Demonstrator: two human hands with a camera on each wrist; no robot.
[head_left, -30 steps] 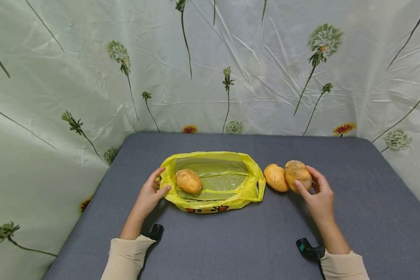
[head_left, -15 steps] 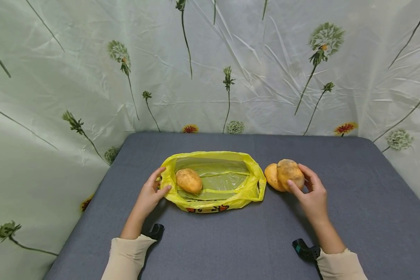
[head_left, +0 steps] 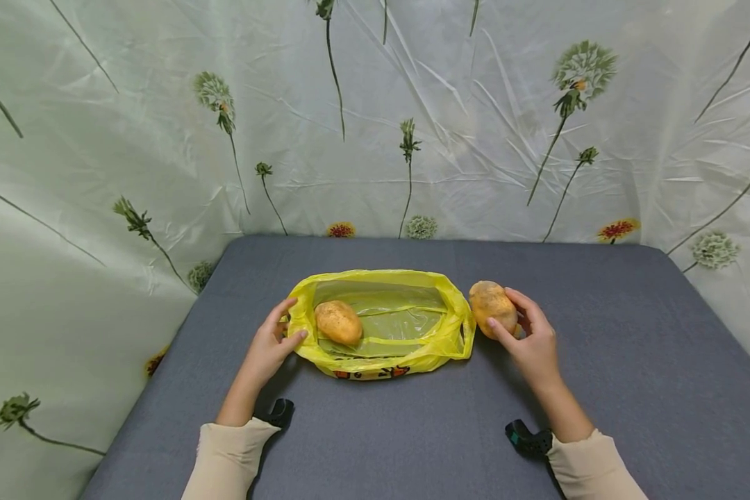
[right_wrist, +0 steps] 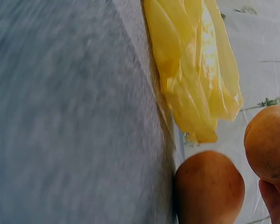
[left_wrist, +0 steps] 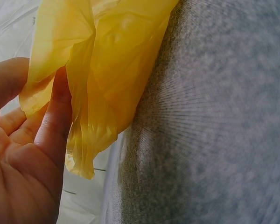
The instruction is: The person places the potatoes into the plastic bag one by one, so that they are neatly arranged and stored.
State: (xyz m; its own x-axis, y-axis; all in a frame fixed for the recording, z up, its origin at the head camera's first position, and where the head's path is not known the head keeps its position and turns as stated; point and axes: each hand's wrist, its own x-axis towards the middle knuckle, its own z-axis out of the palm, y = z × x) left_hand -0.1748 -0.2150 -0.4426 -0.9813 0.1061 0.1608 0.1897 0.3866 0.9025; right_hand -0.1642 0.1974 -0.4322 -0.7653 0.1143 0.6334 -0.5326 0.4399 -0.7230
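Observation:
A yellow plastic bag lies with its mouth spread on the table, and a potato sits inside at its left end. My left hand holds the bag's left edge between thumb and fingers; the left wrist view has the yellow film running between them. In my right hand a potato is gripped, raised beside the bag's right end. Below it, another potato rests on the table, seen in the right wrist view and almost wholly hidden in the head view.
The table has a grey cloth top. Behind it and to the left hangs a pale curtain with a flower print. Each wrist carries a black strap-like mount, such as the right mount.
My right hand has moved left with its potato, from beside the potato on the table to over it, close to the bag. The left hand and bag have stayed put.

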